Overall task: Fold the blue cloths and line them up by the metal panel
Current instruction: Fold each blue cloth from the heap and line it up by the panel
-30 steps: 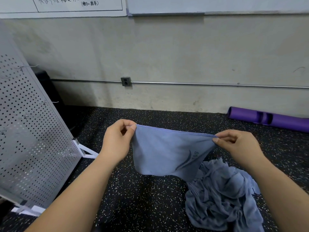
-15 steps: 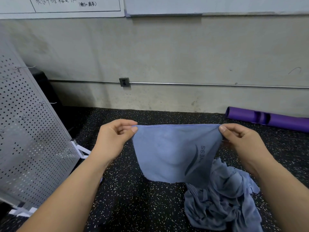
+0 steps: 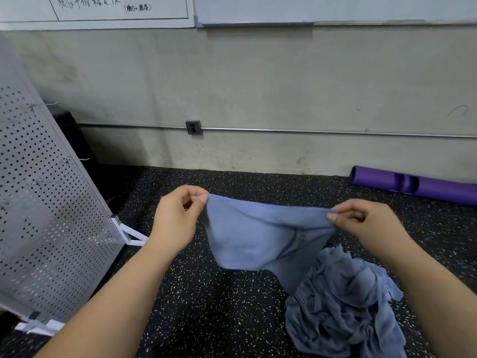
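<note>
Right, we're down on a black rubber floor (image 3: 219, 306) flecked with white, running back to a scuffed pale wall (image 3: 258, 86) where a thin metal conduit (image 3: 309, 131) passes through a grey socket (image 3: 193, 127). The perforated metal panel (image 3: 51, 215) leans on white feet along the floor's left edge, and a purple tube (image 3: 413, 184) lies at the far right edge against the wall. Mid-floor, the left hand (image 3: 178, 218) pinches one top corner of a blue cloth (image 3: 253, 239) and the right hand (image 3: 366, 220) pinches the other, the cloth sagging between them in the air. A crumpled pile of blue cloths (image 3: 343, 306) sits on the floor below the right hand. Up top, a white sheet (image 3: 103, 9) carries handwritten characters ending in "PK", next to a whiteboard (image 3: 335, 9); the dark mark on the held cloth is creased and unreadable.
</note>
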The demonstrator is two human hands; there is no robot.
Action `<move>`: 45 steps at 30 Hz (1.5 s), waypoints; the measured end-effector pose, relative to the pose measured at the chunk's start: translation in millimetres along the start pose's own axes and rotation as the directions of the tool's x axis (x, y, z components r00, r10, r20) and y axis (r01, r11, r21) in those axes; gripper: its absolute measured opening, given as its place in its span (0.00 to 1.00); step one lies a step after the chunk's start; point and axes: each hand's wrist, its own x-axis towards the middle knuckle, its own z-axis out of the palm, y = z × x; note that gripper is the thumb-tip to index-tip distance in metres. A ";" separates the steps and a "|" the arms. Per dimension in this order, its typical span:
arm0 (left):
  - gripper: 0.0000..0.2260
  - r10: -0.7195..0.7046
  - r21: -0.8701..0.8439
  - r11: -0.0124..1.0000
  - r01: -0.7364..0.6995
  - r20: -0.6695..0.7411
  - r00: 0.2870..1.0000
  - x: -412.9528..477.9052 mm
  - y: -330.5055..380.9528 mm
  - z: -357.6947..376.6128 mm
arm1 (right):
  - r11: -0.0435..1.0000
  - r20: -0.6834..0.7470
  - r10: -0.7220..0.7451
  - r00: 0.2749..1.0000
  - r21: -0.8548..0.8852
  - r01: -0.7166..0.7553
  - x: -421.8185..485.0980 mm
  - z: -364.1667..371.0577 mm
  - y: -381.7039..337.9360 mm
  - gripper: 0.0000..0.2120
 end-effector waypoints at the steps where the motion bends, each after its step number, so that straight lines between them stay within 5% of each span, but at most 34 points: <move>1: 0.05 0.026 -0.017 1.000 -0.027 -0.033 0.999 -0.7 2.3 -0.3 | 1.000 0.018 -0.009 1.000 -0.009 0.009 -1.4 3.0 -3.2 0.03; 4: 0.04 0.099 0.035 0.995 -0.097 -0.095 0.991 2.1 5.4 -4.5 | 0.996 -0.108 -0.037 0.993 0.080 0.046 -1.0 5.9 -6.1 0.03; 8: 0.04 0.064 0.141 0.989 -0.051 -0.089 0.994 2.7 -3.7 -5.5 | 0.998 -0.003 -0.032 0.999 -0.055 0.032 -0.2 6.6 -6.0 0.02; 11: 0.03 0.088 0.140 0.988 -0.071 -0.121 0.989 0.2 0.3 -3.3 | 0.999 -0.117 -0.032 0.993 0.030 0.036 1.6 6.5 -6.5 0.01; 18: 0.01 0.001 0.225 0.974 0.027 -0.124 0.992 0.4 -2.2 -4.7 | 0.972 -0.051 0.015 0.999 0.234 -0.002 4.1 1.6 -5.6 0.03; 27: 0.06 -0.335 -0.139 0.937 0.321 -0.099 0.937 -3.7 -9.6 20.5 | 0.986 -0.230 0.067 0.971 0.164 -0.030 2.3 24.5 -2.7 0.01; 31: 0.07 -0.410 -0.236 0.897 0.374 -0.124 0.904 -5.2 -8.5 25.9 | 0.958 -0.256 0.165 0.952 0.270 -0.094 3.4 30.7 -3.2 0.02; 39: 0.10 -0.494 -0.273 0.850 0.451 -0.114 0.862 -11.4 -3.4 34.8 | 0.946 -0.225 0.259 0.939 0.255 -0.200 8.3 42.0 5.9 0.06; 45: 0.09 -0.486 -0.248 0.852 0.460 -0.051 0.873 -24.4 6.5 43.7 | 0.985 -0.259 0.153 0.954 0.114 -0.127 -1.0 54.6 3.9 0.06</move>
